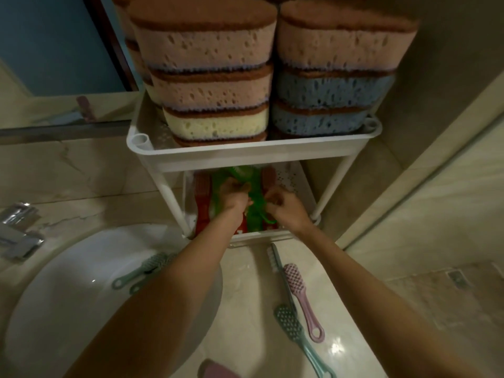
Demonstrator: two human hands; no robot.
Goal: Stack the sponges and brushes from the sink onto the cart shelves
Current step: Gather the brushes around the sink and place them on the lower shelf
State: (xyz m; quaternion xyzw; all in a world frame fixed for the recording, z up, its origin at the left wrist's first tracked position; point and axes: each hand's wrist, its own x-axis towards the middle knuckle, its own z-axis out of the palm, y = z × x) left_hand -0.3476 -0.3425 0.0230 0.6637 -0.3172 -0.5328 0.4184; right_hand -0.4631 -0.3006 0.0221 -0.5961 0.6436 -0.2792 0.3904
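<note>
Both hands are down in the lower shelf [293, 181] of the cart. The left hand [233, 196] has its fingers curled round a green brush [256, 200], and the right hand [283, 207], just beside it, is curled in on the same brush from the other side, though the blur hides exactly how its fingertips sit. The green brush lies between the two sets of fingers, with its handle loop poking out below the right knuckles. Red brushes [203, 203] lie flat just outside the left fingers, already on this shelf. Above the fingers, past the white rim of the top shelf [245, 156], the sponges [207, 47] stand in tall stacks of pink, cream and blue, so that half of the job looks done, or close to it. The brushes are what is left. Behind the left wrist, well away from the fingers, at least one grey-green brush [144, 270] lies in the sink [68, 282]; a second handle seems to show beside it. Behind the right wrist, on the counter, lie a white brush [274, 257], a pink brush [300, 290] and a teal brush [297, 336], none touched by either hand. A pink thing [215, 371] at the bottom edge is cut off, and I cannot tell what it is. I judge the task well past halfway, with four or five brushes to go once the green one is settled.
</note>
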